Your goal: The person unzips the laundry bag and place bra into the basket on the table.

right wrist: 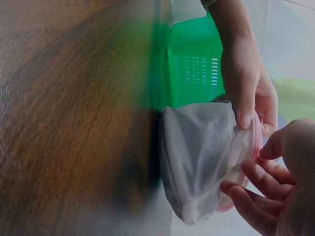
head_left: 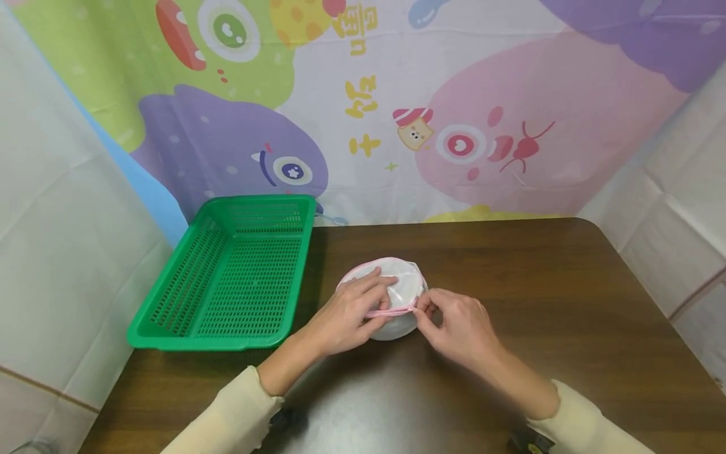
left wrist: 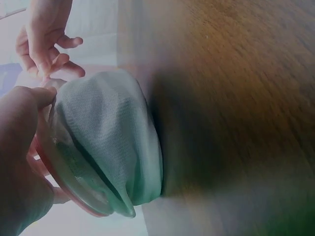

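My left grip clasps the mesh bag; my right grip pinches its pink rim. A basket stands by the bench's left edge.

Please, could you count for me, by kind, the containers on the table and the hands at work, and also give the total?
Green basket: 1
White mesh bag with pink trim: 1
Hands, namely the left hand and the right hand: 2
Total: 4
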Available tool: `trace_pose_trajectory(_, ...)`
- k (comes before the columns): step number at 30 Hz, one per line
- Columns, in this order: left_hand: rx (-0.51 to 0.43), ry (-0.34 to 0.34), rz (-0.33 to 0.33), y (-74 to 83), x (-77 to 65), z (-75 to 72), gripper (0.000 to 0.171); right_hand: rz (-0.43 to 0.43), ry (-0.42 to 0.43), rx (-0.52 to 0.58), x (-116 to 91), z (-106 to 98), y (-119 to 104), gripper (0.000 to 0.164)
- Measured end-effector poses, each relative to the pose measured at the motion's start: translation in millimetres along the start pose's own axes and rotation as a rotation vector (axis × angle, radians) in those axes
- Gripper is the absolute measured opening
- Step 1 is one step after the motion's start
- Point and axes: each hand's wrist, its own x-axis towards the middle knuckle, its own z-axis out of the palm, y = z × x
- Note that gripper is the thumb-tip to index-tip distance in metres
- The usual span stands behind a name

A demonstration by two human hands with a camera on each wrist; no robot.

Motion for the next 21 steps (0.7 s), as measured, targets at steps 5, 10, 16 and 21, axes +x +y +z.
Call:
trace_pose_trajectory(5, -0.001, 0.006, -0.014, 1.8, 0.4, 1.5, 0.023, -0.011, -0.001, 0.006, -0.4, 1.5, -1.8, 0.017)
trace_pose_trajectory(10, 0.013, 0.026, 0.001, 3.1, 1.9, 4.5, 0.025, -0.032, -0.004, 0.02, -0.1, 4.1, -5.8, 0.017)
trace_pose_trajectory(16, 0.036, 0.003, 0.003, 6.2, 3.1, 5.9, 0.023, -0.06, -0.001, 0.04, 0.9, 7.7, -10.3, 0.016)
trace_pose_trajectory(21, 0.038, -0.008, 0.007, 7.0, 3.2, 5.9, 0.022, -0.06, 0.004, 0.031, 0.7, 8.2, -10.9, 0.017)
